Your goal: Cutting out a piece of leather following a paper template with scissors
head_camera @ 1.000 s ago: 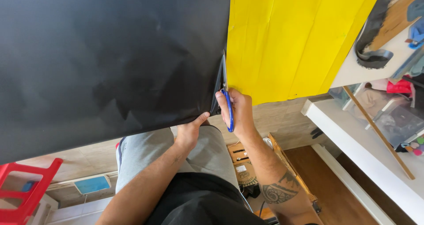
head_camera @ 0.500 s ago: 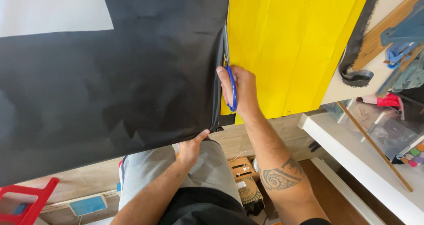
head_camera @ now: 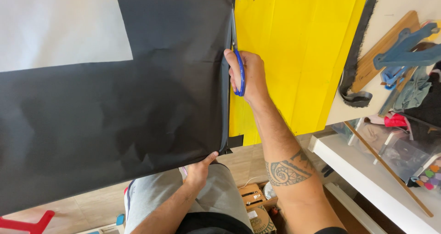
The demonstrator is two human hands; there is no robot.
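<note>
Here, a black sheet [head_camera: 115, 123] is being cut with blue-handled scissors [head_camera: 237, 59] along its edge beside yellow paper [head_camera: 294, 54].

The scissors are gripped in the right hand [head_camera: 248, 75], fingers curled through the loops, blades pointing away from the body along the cut line, which runs lengthwise up the bench [head_camera: 399, 4]. The sheet's near corner is pinched by the left hand [head_camera: 200, 169], straight below the blades, so the matte, slightly creased sheet is kept taut. The blade opening cannot be told, probably narrow. The yellow paper lies smooth, with fold lines.
</note>
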